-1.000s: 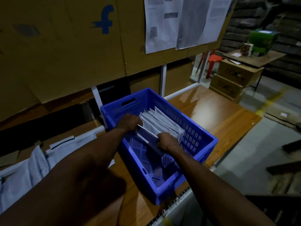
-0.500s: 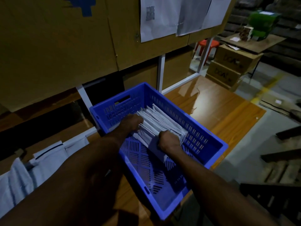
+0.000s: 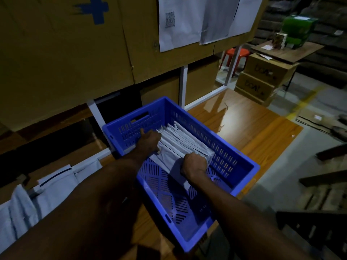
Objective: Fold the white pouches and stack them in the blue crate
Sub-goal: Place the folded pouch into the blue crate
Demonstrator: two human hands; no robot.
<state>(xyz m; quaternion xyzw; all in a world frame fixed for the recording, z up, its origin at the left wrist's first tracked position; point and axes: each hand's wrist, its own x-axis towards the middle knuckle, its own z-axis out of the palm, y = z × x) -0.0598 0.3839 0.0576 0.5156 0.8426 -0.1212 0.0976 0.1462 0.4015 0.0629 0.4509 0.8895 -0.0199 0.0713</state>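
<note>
Left of blue crate (image 3: 242,162): unfolded pouches (image 3: 28,199); behind: cardboard boxes (image 3: 65,53).

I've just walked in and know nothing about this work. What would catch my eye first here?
The bright blue crate on the wooden table stands out most in the dim room. Inside it, a row of folded white pouches leans toward its far end, with the left hand and right hand pressed against the row. More unfolded pouches lie to the left of the crate.
</note>
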